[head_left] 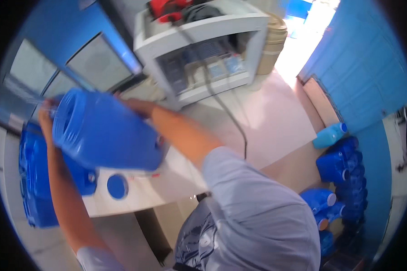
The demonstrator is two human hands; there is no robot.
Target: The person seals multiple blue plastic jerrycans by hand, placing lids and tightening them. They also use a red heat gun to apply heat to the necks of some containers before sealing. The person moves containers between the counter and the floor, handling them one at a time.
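Note:
A large blue plastic drum (117, 131) is tilted over the table, its wide threaded mouth facing left. My right hand (140, 107) grips it from the far side, the fingers partly hidden behind the drum. Beside the mouth, my left hand (47, 117) is curled near the rim, blurred and partly covered by the drum. A clear, streaky thing (25, 92) shows next to that hand, too smeared to name. On the white table (144, 194) lies a round blue lid (117, 186), just below the drum. More blue containers (34, 176) stand at the left, behind my left forearm.
A white shelf unit (212, 27) stands at the back with red and dark items on top. A dark cable (221, 104) hangs before it. Beside it is a beige bucket (273, 45). Several blue jugs (332, 165) and a turquoise bottle (328, 136) line the right wall.

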